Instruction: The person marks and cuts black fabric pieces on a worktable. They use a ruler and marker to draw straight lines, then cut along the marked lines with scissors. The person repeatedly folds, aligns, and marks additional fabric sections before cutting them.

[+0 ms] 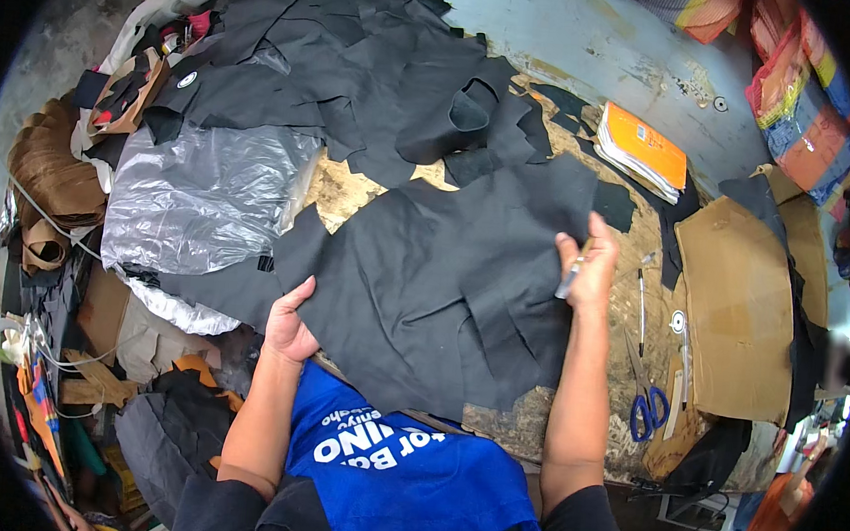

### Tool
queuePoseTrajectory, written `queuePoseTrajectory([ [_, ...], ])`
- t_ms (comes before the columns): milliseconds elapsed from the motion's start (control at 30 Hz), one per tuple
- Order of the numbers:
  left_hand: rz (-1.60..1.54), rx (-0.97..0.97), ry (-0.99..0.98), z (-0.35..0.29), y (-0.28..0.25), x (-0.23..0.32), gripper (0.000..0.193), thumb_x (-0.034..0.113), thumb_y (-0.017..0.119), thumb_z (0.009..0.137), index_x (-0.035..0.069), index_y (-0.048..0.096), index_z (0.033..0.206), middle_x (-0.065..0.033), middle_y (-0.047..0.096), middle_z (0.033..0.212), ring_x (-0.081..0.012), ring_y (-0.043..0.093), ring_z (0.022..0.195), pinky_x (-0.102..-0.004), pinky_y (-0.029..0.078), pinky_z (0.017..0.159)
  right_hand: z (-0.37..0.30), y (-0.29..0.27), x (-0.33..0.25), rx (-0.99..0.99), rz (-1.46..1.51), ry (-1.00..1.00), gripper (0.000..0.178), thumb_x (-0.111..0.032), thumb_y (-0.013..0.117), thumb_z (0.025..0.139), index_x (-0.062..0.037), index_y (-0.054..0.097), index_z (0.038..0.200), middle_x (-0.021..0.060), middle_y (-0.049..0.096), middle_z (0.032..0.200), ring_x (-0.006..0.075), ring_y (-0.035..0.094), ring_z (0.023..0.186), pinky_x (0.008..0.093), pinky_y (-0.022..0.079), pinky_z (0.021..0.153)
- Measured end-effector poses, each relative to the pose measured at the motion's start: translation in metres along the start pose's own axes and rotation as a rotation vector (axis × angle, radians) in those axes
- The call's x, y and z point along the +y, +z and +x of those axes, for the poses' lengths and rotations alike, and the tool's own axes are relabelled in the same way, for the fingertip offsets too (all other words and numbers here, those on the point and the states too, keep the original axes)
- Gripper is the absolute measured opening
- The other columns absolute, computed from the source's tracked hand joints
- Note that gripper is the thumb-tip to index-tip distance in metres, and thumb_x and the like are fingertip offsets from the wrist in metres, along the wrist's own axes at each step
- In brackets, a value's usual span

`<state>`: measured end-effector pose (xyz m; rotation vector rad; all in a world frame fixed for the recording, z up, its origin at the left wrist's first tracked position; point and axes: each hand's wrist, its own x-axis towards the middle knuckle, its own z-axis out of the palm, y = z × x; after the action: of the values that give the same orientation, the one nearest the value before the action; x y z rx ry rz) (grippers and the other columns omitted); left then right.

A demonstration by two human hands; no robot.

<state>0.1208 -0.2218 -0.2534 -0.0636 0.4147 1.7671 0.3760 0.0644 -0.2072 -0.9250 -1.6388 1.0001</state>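
The left hand (290, 323) lies flat and open on the near edge of the black cloth (433, 286); the right hand (590, 266), closed around a pen (570, 274), rests on its far side. It seems marking comes next, needing smooth cloth under the tip

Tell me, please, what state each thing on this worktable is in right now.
Black fabric sheet: spread flat, overlapping other pieces.
Left hand: resting on the sheet's edge.
Right hand: closed on a silver pen.
Scissors: lying apart, unused.
Orange notebook: closed.
Clear plastic bag: crumpled.
Cardboard: lying flat.
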Motion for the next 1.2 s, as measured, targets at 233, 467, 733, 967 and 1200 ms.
queuePoseTrajectory([
  [233, -0.003, -0.061, 0.074, 0.011, 0.021, 0.0, 0.053, 0.034, 0.05, 0.093, -0.002, 0.043, 0.131, -0.0175, 0.049, 0.133, -0.0331, 0.048, 0.122, -0.048, 0.033, 0.106, 0.005, -0.021, -0.064, 0.043, 0.706, 0.18, 0.043, 0.007, 0.064, 0.073, -0.0008, 0.056, 0.115, 0.0111, 0.062, 0.109, 0.0223, 0.06, 0.098, 0.0351, 0.048, 0.088],
  [467, 0.352, 0.11, 0.183, 0.013, 0.06, -0.015, 0.078, 0.046, 0.072, 0.077, 0.004, 0.041, 0.134, -0.0127, 0.05, 0.131, -0.0279, 0.048, 0.121, -0.0459, 0.037, 0.103, -0.07, 0.083, -0.079, -0.456, 0.079, 0.167, 0.028, -0.003, 0.071, 0.072, -0.0025, 0.047, 0.085, 0.0044, 0.048, 0.071, 0.0158, 0.045, 0.065, 0.0344, 0.043, 0.06],
  [733, 0.964, 0.414, 0.636, 0.038, 0.115, 0.046, 0.041, 0.003, 0.068, 0.079, 0.0, 0.056, 0.118, -0.0093, 0.062, 0.105, -0.0208, 0.061, 0.093, -0.0335, 0.051, 0.08, -0.035, 0.03, -0.077, -0.303, 0.223, 0.076, 0.036, -0.013, 0.068, 0.085, 0.0005, 0.055, 0.116, 0.0088, 0.065, 0.093, 0.0157, 0.063, 0.086, 0.0282, 0.052, 0.077],
  [967, 0.93, 0.748, 0.858, 0.06, 0.137, 0.15, 0.074, 0.03, 0.077, 0.074, -0.011, 0.04, 0.124, -0.0223, 0.049, 0.123, -0.0292, 0.05, 0.112, -0.0412, 0.04, 0.096, 0.029, -0.095, -0.043, 0.2, -0.487, 0.114, 0.034, -0.027, 0.056, 0.094, 0.0003, 0.057, 0.113, 0.0036, 0.062, 0.076, 0.0098, 0.058, 0.063, 0.0233, 0.046, 0.055],
  [1200, 1.955, 0.422, 0.768, 0.052, 0.067, -0.018, 0.084, 0.024, 0.076, 0.074, -0.005, 0.031, 0.139, -0.0235, 0.037, 0.141, -0.0348, 0.034, 0.132, -0.0423, 0.021, 0.111, -0.007, -0.169, -0.098, 0.505, 0.126, 0.157, 0.045, -0.038, 0.044, 0.098, 0.0024, 0.055, 0.115, 0.0145, 0.066, 0.075, 0.0154, 0.064, 0.062, 0.0231, 0.047, 0.055],
])
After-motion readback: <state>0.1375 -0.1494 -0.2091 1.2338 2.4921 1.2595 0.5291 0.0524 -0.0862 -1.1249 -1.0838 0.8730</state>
